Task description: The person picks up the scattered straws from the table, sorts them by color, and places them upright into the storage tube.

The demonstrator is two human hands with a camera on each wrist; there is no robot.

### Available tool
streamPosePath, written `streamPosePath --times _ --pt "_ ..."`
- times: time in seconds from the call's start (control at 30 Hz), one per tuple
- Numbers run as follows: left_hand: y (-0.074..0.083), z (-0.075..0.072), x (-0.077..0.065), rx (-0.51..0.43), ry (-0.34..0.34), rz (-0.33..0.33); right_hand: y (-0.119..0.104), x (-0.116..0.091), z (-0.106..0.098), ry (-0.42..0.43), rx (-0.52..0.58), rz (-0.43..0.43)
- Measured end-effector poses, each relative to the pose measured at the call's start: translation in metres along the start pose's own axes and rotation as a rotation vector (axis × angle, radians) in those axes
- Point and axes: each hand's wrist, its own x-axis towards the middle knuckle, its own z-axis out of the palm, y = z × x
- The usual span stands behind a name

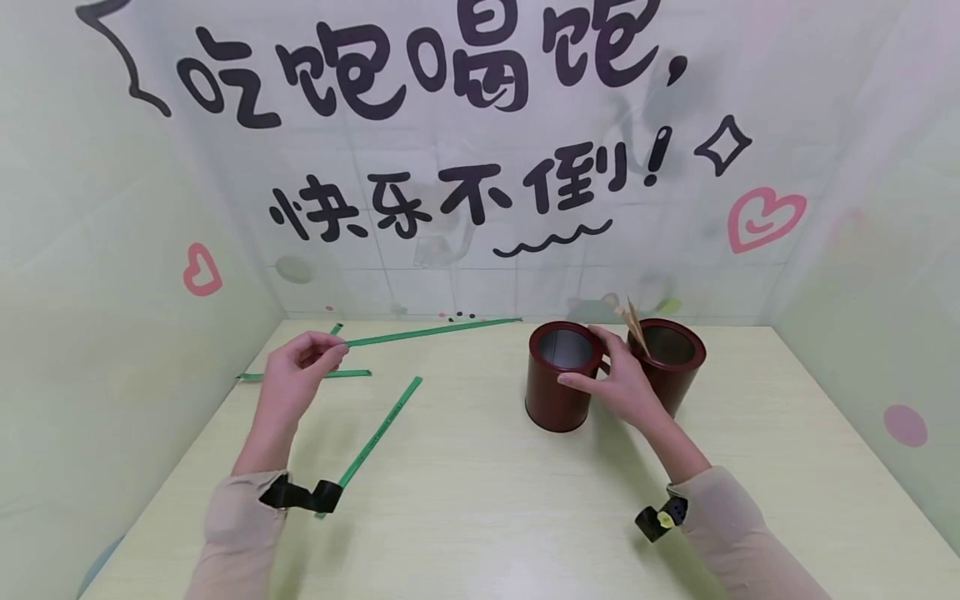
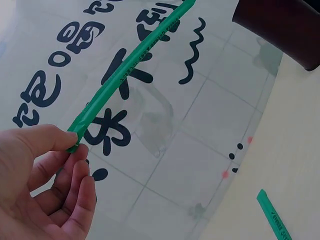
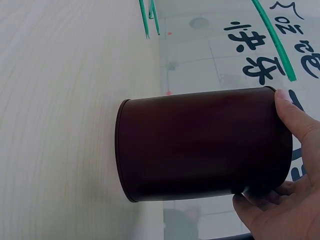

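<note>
My left hand (image 1: 296,371) pinches one end of a green wrapped straw (image 1: 435,332) between thumb and fingertips. Dark printing runs along the straw, and its far end points right toward a dark red cylindrical holder (image 1: 553,396). That holder stands upright, with nothing visible inside from the head view. Around its rim, my right hand (image 1: 626,383) grips with the thumb on one side and the fingers on the other, as the right wrist view shows. A second dark red holder (image 1: 678,379) stands just beyond the right hand, partly hidden by it, with thin wooden sticks (image 1: 636,327) leaning out.
More green straws lie on the pale table (image 1: 480,492): one straw (image 1: 382,429) slants beside the left forearm, another straw (image 1: 351,373) lies partly behind the left hand. A white back wall (image 1: 465,287) with black lettering and side walls enclose the table.
</note>
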Motion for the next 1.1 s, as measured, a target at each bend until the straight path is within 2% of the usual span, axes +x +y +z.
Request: streamPosePath --times 0.33,0.53,0.87,1.0,1.1 --pt "0.024 0.027 0.011 0.108 -0.025 0.117 0.001 0.0 0.0 0.005 0.006 -0.009" --pt "0.039 0.042 0.016 0.16 -0.025 0.164 0.001 0.001 0.001 0.007 0.008 -0.017" --pt "0.058 0.066 0.021 0.141 -0.039 0.225 0.002 0.001 0.002 0.01 0.007 -0.02" --pt "0.064 0.077 0.021 0.136 -0.088 0.26 0.002 0.0 0.002 0.014 0.006 -0.012" --pt "0.065 0.083 0.02 0.121 -0.167 0.315 0.002 0.0 0.001 0.011 0.005 -0.005"
